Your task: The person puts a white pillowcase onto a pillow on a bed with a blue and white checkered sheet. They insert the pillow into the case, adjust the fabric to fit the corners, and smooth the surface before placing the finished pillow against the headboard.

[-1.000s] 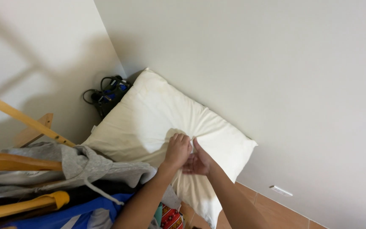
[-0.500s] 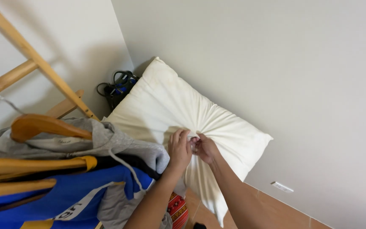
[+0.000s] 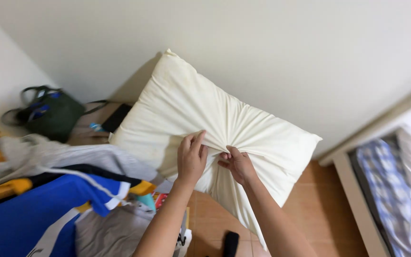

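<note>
pillow [image 3: 186, 109], cream-white and plump, stands propped on edge against the pale wall [image 3: 262, 43], its lower corner down near the tan tiled floor [image 3: 319, 209]. both hands meet at the middle of the pillow's near face, where the cover is gathered into a bunch with creases fanning outward. the left hand [image 3: 191, 159] lies on the pillow just left of the bunch, its fingers [image 3: 197, 142] pointing up and closed on a fold of the fabric. the right hand [image 3: 238, 164] is just right of the bunch, touching the pillow, its fingers [image 3: 225, 156] curled shut around the gathered cloth. left of the pillow, a dark green bag [image 3: 53, 112] with looped handles sits by the wall. below and left of the pillow hang clothes: a grey garment [image 3: 72, 157] and a blue shirt [image 3: 34, 214] on yellow hangers [image 3: 3, 190]. right of the pillow, well apart, a bed [image 3: 396, 181] with a blue checked sheet shows at the edge. a small black object [image 3: 230, 242] lies on the floor below the pillow; what it is cannot be told.
</note>
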